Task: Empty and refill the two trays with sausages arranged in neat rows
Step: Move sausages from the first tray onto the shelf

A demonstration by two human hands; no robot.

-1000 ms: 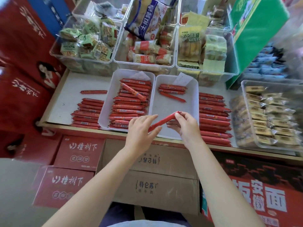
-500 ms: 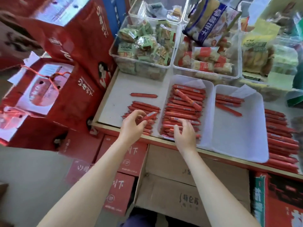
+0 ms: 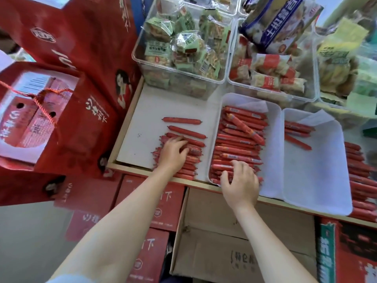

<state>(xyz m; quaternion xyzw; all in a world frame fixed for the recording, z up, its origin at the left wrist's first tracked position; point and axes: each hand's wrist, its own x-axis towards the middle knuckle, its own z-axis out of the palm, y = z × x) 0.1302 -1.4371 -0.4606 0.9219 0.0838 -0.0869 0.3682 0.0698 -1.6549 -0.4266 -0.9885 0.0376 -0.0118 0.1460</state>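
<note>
Two white trays stand side by side on the shelf. The left tray (image 3: 274,160) is packed with red sausages (image 3: 236,139), one lying slantwise on top. The right tray (image 3: 318,170) holds only three sausages (image 3: 297,129) at its far end. Left of the trays lies a loose pile of sausages (image 3: 192,158) on the white shelf board. My left hand (image 3: 172,155) lies on that pile with its fingers curled over sausages. My right hand (image 3: 240,182) rests with spread, bent fingers on the sausages at the near end of the left tray.
More sausages (image 3: 359,176) lie in a row right of the right tray. Clear bins of wrapped snacks (image 3: 183,48) stand behind the trays. Red gift bags (image 3: 67,111) crowd the left side. An open cardboard box (image 3: 234,242) and red cartons sit below the shelf edge.
The view swung left. The sausage held over the right tray went left with my left hand to the loose pile. My right hand moved onto the left tray's near end.
</note>
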